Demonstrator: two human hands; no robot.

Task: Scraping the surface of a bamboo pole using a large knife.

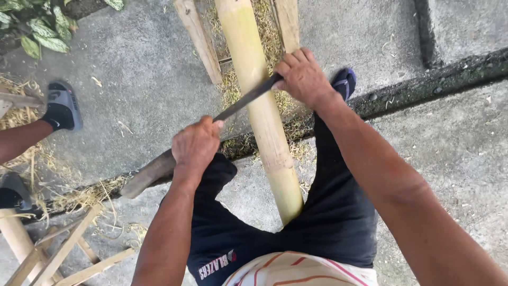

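Note:
A thick pale-yellow bamboo pole runs from between my legs away up the frame. A long dark blade lies across it. My left hand is closed on the blade's wooden handle, left of the pole. My right hand grips the blade's far end, just right of the pole. Both hands press the blade against the bamboo's surface.
Two wooden slats flank the pole at the top, with shavings beneath. Another person's sandalled foot and leg stand at the left. A wooden frame sits bottom left. A mossy gutter crosses the concrete ground.

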